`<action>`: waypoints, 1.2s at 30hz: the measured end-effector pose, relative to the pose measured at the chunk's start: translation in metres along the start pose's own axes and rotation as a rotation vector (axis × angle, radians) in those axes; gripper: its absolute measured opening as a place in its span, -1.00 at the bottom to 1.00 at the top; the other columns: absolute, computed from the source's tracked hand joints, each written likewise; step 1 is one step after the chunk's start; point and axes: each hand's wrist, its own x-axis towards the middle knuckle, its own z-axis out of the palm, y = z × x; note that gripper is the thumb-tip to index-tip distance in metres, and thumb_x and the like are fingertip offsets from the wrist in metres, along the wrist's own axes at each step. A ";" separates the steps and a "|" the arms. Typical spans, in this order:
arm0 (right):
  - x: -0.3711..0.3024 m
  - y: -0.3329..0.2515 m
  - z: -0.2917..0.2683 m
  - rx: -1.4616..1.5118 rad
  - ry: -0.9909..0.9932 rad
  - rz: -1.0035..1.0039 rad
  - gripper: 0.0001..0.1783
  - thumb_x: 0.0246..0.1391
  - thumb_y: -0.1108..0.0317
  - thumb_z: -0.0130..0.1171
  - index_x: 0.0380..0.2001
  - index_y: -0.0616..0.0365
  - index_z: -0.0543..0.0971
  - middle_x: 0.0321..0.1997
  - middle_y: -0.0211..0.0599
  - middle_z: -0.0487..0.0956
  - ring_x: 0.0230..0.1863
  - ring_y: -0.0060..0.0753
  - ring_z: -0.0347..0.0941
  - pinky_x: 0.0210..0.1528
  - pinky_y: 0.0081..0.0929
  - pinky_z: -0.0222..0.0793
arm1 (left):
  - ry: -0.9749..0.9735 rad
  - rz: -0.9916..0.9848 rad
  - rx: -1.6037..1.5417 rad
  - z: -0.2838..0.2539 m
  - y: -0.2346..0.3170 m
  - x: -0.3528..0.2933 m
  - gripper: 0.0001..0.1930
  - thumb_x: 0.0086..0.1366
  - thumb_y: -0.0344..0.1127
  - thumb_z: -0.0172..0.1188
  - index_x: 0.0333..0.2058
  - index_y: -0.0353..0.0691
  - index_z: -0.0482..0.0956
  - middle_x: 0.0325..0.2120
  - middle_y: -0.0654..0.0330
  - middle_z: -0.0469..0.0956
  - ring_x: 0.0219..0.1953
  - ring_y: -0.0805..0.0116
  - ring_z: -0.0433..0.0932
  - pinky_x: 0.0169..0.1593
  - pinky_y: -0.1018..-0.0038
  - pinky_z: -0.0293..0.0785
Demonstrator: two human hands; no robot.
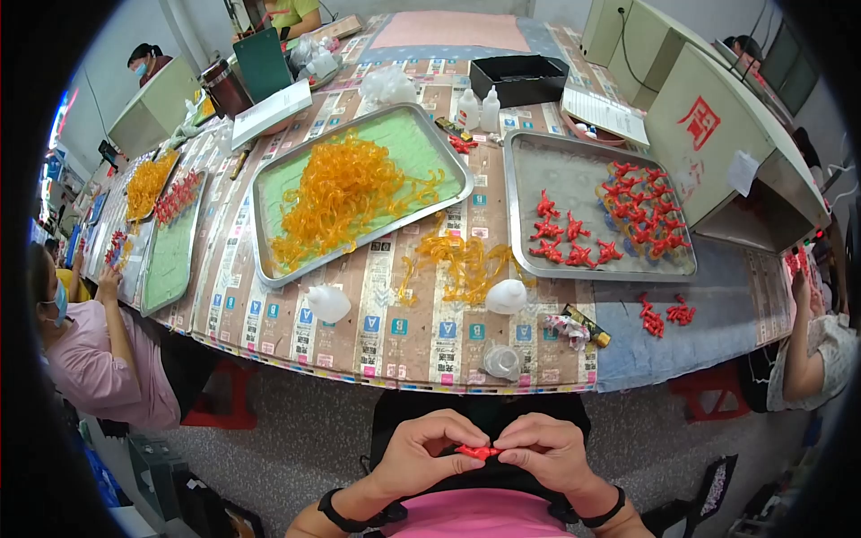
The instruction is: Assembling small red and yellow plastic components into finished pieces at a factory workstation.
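Over my lap, just in front of the table edge, my left hand [429,455] pinches a small red plastic figure [477,452] between thumb and fingers. The thumb and fingertips of my right hand [547,450] close on its right end, so both hands hold it. My fingertips cover part of its shape. Similar red pieces [664,316] lie in two small groups on a blue cloth at the table's right. More red figures [578,255] stand in rows in the grey metal tray [538,161], some attached to yellow and blue parts.
A green-lined metal tray [269,193] holds a heap of orange curly plastic pieces [345,184]; more orange pieces [466,269] lie loose nearby. White squeeze bottles [328,303], a clear cup [500,362] and a glue tube [587,326] stand near the edge. Co-workers [112,359] sit at both sides.
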 end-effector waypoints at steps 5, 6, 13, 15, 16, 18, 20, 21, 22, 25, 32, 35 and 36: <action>-0.003 -0.005 -0.002 0.137 -0.032 0.161 -0.81 -0.08 0.54 0.29 -0.31 0.24 0.61 -0.30 -0.26 0.56 -0.31 -0.55 0.49 -0.31 -0.67 0.41 | -0.019 -0.011 -0.019 -0.003 -0.001 -0.001 -0.75 0.01 -0.69 0.26 -0.30 -0.32 0.58 -0.24 0.12 0.49 -0.18 0.39 0.52 -0.05 0.54 0.48; -0.004 -0.005 -0.001 0.207 -0.025 0.209 -0.81 -0.07 0.56 0.28 -0.31 0.25 0.61 -0.27 -0.25 0.54 -0.30 -0.56 0.48 -0.31 -0.69 0.41 | -0.027 -0.014 -0.012 -0.004 -0.001 -0.001 -0.75 0.00 -0.68 0.27 -0.30 -0.31 0.59 -0.24 0.12 0.49 -0.18 0.40 0.52 -0.05 0.54 0.47; 0.001 -0.011 -0.006 0.116 -0.081 0.167 -0.81 -0.10 0.58 0.29 -0.33 0.25 0.61 -0.29 -0.25 0.55 -0.30 -0.53 0.50 -0.29 -0.67 0.42 | -0.031 -0.009 0.043 -0.004 0.001 0.000 -0.78 -0.01 -0.65 0.29 -0.34 -0.29 0.61 -0.28 0.13 0.53 -0.19 0.40 0.50 -0.06 0.54 0.42; 0.003 -0.011 -0.007 -0.038 -0.100 0.019 -0.82 -0.14 0.57 0.31 -0.36 0.22 0.62 -0.34 -0.27 0.58 -0.32 -0.47 0.51 -0.32 -0.62 0.41 | -0.029 -0.013 0.056 -0.004 0.002 0.000 -0.79 -0.01 -0.65 0.30 -0.35 -0.28 0.61 -0.28 0.14 0.53 -0.19 0.41 0.51 -0.07 0.54 0.42; 0.003 -0.011 -0.007 -0.037 -0.099 0.021 -0.82 -0.14 0.57 0.31 -0.36 0.22 0.62 -0.34 -0.27 0.58 -0.32 -0.47 0.51 -0.32 -0.62 0.41 | -0.029 -0.015 0.056 -0.004 0.002 0.000 -0.79 -0.01 -0.65 0.30 -0.35 -0.28 0.61 -0.28 0.14 0.53 -0.19 0.41 0.51 -0.07 0.54 0.42; 0.003 -0.015 -0.007 -0.070 -0.086 -0.002 -0.82 -0.17 0.56 0.33 -0.39 0.19 0.63 -0.38 -0.29 0.59 -0.35 -0.43 0.51 -0.33 -0.59 0.40 | -0.042 0.002 0.095 -0.004 0.003 0.000 -0.79 -0.01 -0.63 0.31 -0.35 -0.28 0.62 -0.29 0.14 0.55 -0.20 0.41 0.51 -0.09 0.54 0.44; 0.002 -0.017 -0.008 -0.069 -0.090 0.010 -0.82 -0.17 0.55 0.34 -0.39 0.19 0.63 -0.38 -0.29 0.59 -0.36 -0.43 0.51 -0.33 -0.58 0.40 | -0.059 0.008 0.115 -0.006 0.001 0.001 -0.77 -0.03 -0.63 0.32 -0.34 -0.29 0.62 -0.28 0.10 0.54 -0.20 0.37 0.52 -0.09 0.51 0.46; 0.002 -0.018 -0.008 -0.069 -0.094 0.019 -0.82 -0.17 0.54 0.34 -0.39 0.19 0.63 -0.38 -0.29 0.59 -0.36 -0.43 0.51 -0.32 -0.57 0.41 | -0.077 0.016 0.136 -0.007 0.001 0.001 -0.75 -0.04 -0.64 0.33 -0.33 -0.30 0.63 -0.28 0.06 0.54 -0.21 0.34 0.53 -0.10 0.49 0.48; 0.003 -0.017 -0.009 -0.068 -0.094 0.021 -0.82 -0.17 0.54 0.34 -0.39 0.19 0.63 -0.38 -0.29 0.59 -0.36 -0.43 0.51 -0.32 -0.57 0.41 | -0.076 0.014 0.136 -0.007 0.001 0.000 -0.75 -0.04 -0.64 0.33 -0.33 -0.30 0.63 -0.28 0.06 0.54 -0.21 0.34 0.53 -0.10 0.49 0.48; 0.004 -0.014 -0.011 -0.032 -0.124 0.025 -0.81 -0.19 0.55 0.34 -0.40 0.18 0.63 -0.39 -0.30 0.60 -0.37 -0.44 0.52 -0.32 -0.58 0.40 | -0.076 0.010 0.134 -0.006 0.001 0.000 -0.76 -0.04 -0.64 0.33 -0.33 -0.30 0.63 -0.29 0.06 0.54 -0.21 0.34 0.53 -0.10 0.49 0.48; 0.003 -0.015 -0.009 0.008 -0.141 -0.006 -0.77 -0.22 0.65 0.28 -0.41 0.18 0.64 -0.40 -0.33 0.60 -0.37 -0.44 0.50 -0.34 -0.60 0.41 | -0.078 -0.052 0.113 -0.006 0.002 -0.001 -0.75 -0.05 -0.63 0.33 -0.32 -0.31 0.63 -0.29 0.07 0.54 -0.23 0.34 0.54 -0.10 0.48 0.50; 0.004 -0.016 -0.010 -0.008 -0.150 -0.024 -0.74 -0.26 0.69 0.26 -0.41 0.17 0.64 -0.39 -0.35 0.60 -0.37 -0.44 0.50 -0.34 -0.58 0.41 | -0.073 -0.072 0.088 -0.004 0.002 -0.002 -0.77 -0.04 -0.62 0.34 -0.35 -0.29 0.63 -0.30 0.11 0.55 -0.23 0.38 0.54 -0.10 0.52 0.47; 0.004 -0.016 -0.010 0.009 -0.156 -0.015 -0.73 -0.28 0.70 0.24 -0.41 0.18 0.64 -0.39 -0.35 0.60 -0.37 -0.44 0.50 -0.35 -0.57 0.41 | -0.068 -0.080 0.071 -0.004 0.003 -0.003 -0.79 -0.04 -0.61 0.34 -0.37 -0.27 0.62 -0.31 0.16 0.56 -0.22 0.42 0.53 -0.10 0.55 0.44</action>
